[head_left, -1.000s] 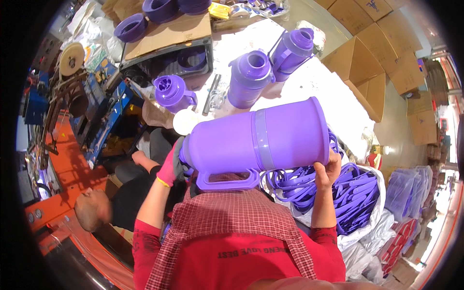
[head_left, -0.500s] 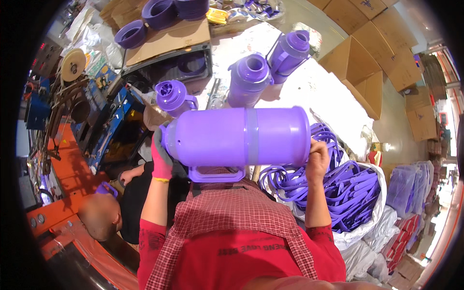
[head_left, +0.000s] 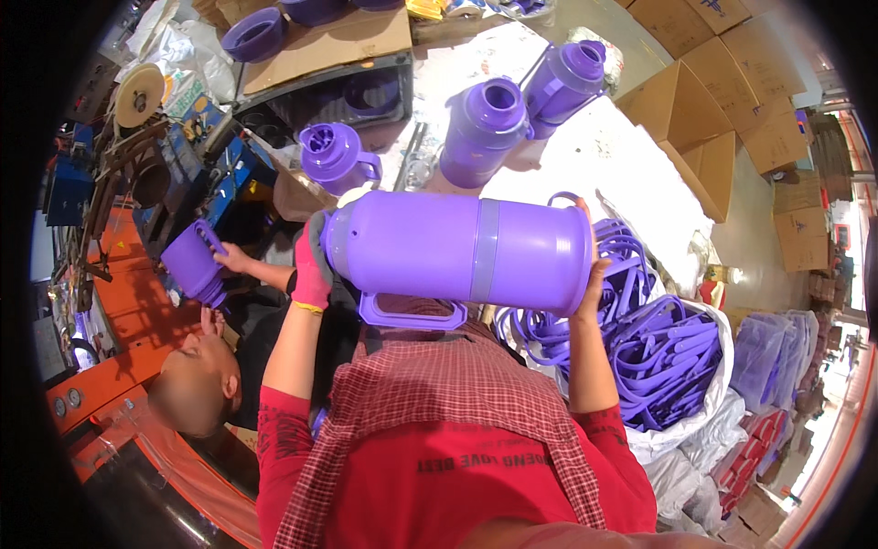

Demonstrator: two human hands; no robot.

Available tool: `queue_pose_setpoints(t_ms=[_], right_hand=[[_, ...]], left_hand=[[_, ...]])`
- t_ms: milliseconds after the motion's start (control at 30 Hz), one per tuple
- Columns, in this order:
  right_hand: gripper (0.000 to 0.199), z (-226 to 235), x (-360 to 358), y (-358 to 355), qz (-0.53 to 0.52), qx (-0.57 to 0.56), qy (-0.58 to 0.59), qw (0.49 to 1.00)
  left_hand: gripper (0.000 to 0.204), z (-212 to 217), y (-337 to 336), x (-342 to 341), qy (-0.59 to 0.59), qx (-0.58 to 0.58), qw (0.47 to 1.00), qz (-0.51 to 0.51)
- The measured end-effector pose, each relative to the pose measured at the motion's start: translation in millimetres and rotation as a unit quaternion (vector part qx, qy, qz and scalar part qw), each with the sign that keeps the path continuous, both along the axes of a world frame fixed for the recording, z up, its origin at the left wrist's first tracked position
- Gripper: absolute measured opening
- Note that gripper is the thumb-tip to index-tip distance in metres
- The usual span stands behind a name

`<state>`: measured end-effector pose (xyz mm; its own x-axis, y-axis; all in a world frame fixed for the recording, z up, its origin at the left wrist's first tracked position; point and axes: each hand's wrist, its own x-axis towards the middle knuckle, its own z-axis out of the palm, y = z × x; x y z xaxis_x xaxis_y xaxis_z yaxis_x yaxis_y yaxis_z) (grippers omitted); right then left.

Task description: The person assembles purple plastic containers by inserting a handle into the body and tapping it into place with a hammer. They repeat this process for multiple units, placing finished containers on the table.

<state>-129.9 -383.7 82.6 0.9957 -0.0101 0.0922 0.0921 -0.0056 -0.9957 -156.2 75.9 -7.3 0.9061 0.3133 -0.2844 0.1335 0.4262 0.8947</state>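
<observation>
left hand [head_left: 312,267] gloved, clamped on purple flask [head_left: 457,249] mouth end; right hand [head_left: 590,274] cupping base | keep level; handle down

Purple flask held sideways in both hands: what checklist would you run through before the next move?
1. Left hand on the neck end of the purple flask: ok.
2. Right hand on the base end: ok.
3. Handle faces down, free of both hands: ok.
4. Grip firmness: cannot tell.
5. Co-worker's hand with a purple part close on the left: not ok.
6. Standing flasks behind are apart: ok.
</observation>
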Motion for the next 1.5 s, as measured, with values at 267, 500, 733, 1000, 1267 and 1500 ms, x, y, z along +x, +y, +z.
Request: queue_pose_setpoints(t_ms=[267,500,733,1000,1267,1500], right_hand=[[0.033,6,-42,24,0.012,-0.164,-0.064,0.984],[0.033,18,-20,39,-0.180,-0.085,-0.078,0.977],[0.046,40,-2,51,-0.066,0.021,-0.127,0.989],[0.105,32,16,39,-0.149,0.110,-0.039,0.982],[0.112,29,5,33,-0.069,-0.005,-0.040,0.997],[0.038,23,-40,28,-0.060,-0.060,0.013,0.996]], left_hand=[[0.044,44,12,-22,-0.138,0.380,0.912,-0.068],[0.052,76,-10,-7,-0.177,0.146,0.973,-0.017],[0.038,70,6,-4,-0.087,0.244,0.966,0.010],[0.036,74,-10,-3,-0.072,0.185,0.980,0.023],[0.039,68,-2,5,-0.112,0.169,0.979,0.008],[0.043,68,-5,2,-0.083,0.129,0.986,0.072]])
